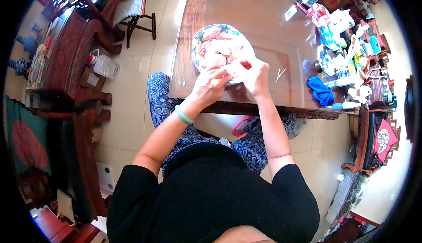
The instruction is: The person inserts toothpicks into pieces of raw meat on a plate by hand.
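Observation:
A blue-and-white plate point(196, 37) lies near the left front of the glass-topped table, with several pieces of pale pink raw meat point(215, 45) on it. Over its front edge, my left hand point(210, 85), below a green bangle, has its fingers closed on a pale piece of meat. Close beside it, my right hand point(255, 77) pinches the same pale piece from the other side. Glare hides where the piece ends and the plate begins. Two thin white sticks point(280, 74) lie on the table to the right of my right hand.
Bottles, packets and a blue cloth point(320, 91) crowd the right side of the wooden table point(193, 10). A small round clear object point(181, 82) sits at its left front corner. On the floor at left are a stool point(131, 9) and a plastic jug point(107, 67).

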